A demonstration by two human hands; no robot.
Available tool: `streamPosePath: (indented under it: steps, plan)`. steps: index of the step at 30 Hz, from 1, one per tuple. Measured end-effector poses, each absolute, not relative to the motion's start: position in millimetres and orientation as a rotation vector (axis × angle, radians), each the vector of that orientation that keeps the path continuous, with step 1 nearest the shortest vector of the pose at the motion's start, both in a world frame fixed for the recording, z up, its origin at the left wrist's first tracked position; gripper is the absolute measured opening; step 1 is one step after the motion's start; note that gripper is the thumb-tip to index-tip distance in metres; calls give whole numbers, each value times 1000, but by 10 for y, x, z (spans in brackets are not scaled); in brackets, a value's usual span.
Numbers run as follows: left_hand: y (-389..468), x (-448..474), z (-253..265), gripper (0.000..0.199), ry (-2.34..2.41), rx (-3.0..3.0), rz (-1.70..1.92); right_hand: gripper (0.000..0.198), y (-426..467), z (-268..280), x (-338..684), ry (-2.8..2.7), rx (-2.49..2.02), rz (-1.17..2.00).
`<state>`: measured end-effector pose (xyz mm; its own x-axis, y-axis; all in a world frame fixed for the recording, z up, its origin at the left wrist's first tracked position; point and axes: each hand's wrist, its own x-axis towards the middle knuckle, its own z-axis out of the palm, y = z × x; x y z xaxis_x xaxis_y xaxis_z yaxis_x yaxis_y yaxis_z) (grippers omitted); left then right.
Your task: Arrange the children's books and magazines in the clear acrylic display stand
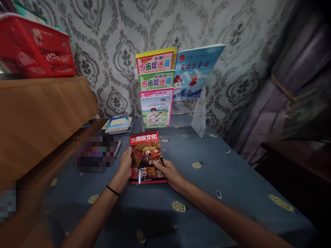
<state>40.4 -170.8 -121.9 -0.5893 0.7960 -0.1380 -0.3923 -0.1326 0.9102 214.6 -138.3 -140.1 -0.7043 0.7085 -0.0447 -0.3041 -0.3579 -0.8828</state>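
Note:
A red and black book [144, 156] with a mask on its cover is held upright by its two side edges over the table. My left hand [126, 163] grips its left edge, a dark band on the wrist. On the other side my right hand [170, 174] clasps the lower right edge, thumb on the cover. Behind it stands a clear tiered rack [199, 117]. Its left column carries several books, with a light-coloured book [156, 112] lowest in front. A blue picture book [193, 74] leans at the top right of the rack.
Left of my hands, a small stack of books [117, 124] lies on the blue patterned tablecloth [207, 182], near a blurred-out dark item [97, 153]. A red basket [38, 48] stands on a wooden cabinet [43, 120] at the left. Curtains [263, 93] hang at the right.

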Motion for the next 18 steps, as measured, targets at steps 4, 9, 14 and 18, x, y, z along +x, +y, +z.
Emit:
streamPosePath:
  steps: [4, 9, 14, 18]
  plan:
    - [-1732, 464, -1097, 44, 1238, 651, 1811, 47, -1263, -1313, 2088, -1208, -581, 2042]
    - [-1751, 532, -1033, 48, 1269, 676, 1757, 41, -979, -1127, 1960, -1060, -584, 1942]
    - [-1723, 578, -1123, 52, 1306, 639, 1751, 33, -702, -1051, 1898, -939, -638, 1926]
    - [-1695, 545, -1183, 54, 1313, 636, 1707, 30, -581, -1124, 1891, -893, -699, 1955]
